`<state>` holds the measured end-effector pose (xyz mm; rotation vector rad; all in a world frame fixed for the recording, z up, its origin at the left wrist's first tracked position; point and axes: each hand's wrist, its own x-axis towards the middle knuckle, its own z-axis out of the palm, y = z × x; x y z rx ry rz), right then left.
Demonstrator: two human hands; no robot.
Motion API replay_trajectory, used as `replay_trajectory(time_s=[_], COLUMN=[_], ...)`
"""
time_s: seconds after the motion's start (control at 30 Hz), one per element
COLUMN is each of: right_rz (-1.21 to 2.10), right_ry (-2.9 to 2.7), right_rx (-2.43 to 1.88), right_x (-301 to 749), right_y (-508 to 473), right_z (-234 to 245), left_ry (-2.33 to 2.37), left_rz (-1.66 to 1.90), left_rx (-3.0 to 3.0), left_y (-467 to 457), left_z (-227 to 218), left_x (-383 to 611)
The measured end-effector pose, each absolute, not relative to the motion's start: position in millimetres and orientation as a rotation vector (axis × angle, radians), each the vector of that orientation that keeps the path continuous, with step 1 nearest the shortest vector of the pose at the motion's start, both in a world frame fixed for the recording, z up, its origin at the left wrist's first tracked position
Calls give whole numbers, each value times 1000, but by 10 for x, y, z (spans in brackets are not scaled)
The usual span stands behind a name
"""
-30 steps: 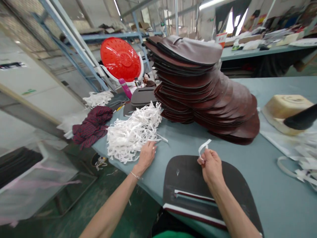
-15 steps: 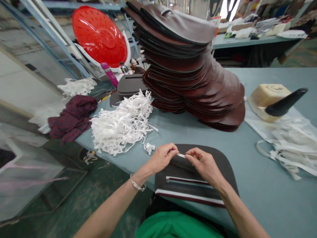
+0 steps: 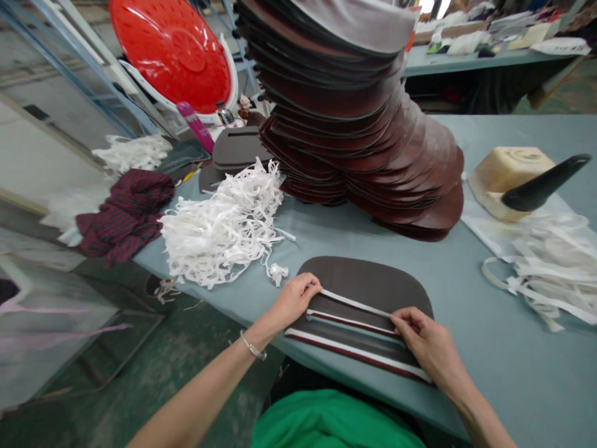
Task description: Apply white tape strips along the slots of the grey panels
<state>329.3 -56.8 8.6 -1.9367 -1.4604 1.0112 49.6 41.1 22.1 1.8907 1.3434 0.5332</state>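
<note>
Right at the table's near edge, over a green shirt (image 3: 331, 423), the person's left hand (image 3: 293, 300), a thin bracelet (image 3: 253, 346) on its wrist, and right hand (image 3: 422, 342) work across a dark oval panel (image 3: 364, 277) lying flat on the blue-grey table (image 3: 527, 367). A narrow white strip (image 3: 354, 303) runs straight between them across the panel, its ends under the fingertips of both hands: the left fingers (image 3: 310, 285) are bunched on one end and the right fingers (image 3: 398, 320) pinch the other. Neither hand has let go. Below it lie a striped band (image 3: 354, 351) and a shorter stripe. The strip is being set in line, and it looks to need holding taut until it sits parallel to those. Further off lie a heap of white strips (image 3: 219, 233), a striped maroon cloth (image 3: 125, 214), and a leaning stack of brown panels (image 3: 354, 137). A red plastic disc (image 3: 172, 50) stands beyond.
</note>
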Motion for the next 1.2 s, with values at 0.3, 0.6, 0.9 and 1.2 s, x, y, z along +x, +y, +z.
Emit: replay_trajectory(time_s=[0.3, 0.6, 0.9, 1.2], right_rz=[1030, 870, 848, 897], right_ry=[-1390, -1560, -1566, -1520], right_rx=[-1889, -2081, -2150, -2136], right_x=[3385, 3373, 3375, 3362], right_y=[-529, -908, -874, -881], right_z=[86, 42, 19, 28], left_ry=[1415, 1502, 1648, 1688], left_rz=[442, 425, 358, 356], left_rx=[1820, 1738, 1656, 1663], left_y=[484, -17, 49, 56], left_z=[354, 364, 258, 183], left_x=[371, 226, 212, 212])
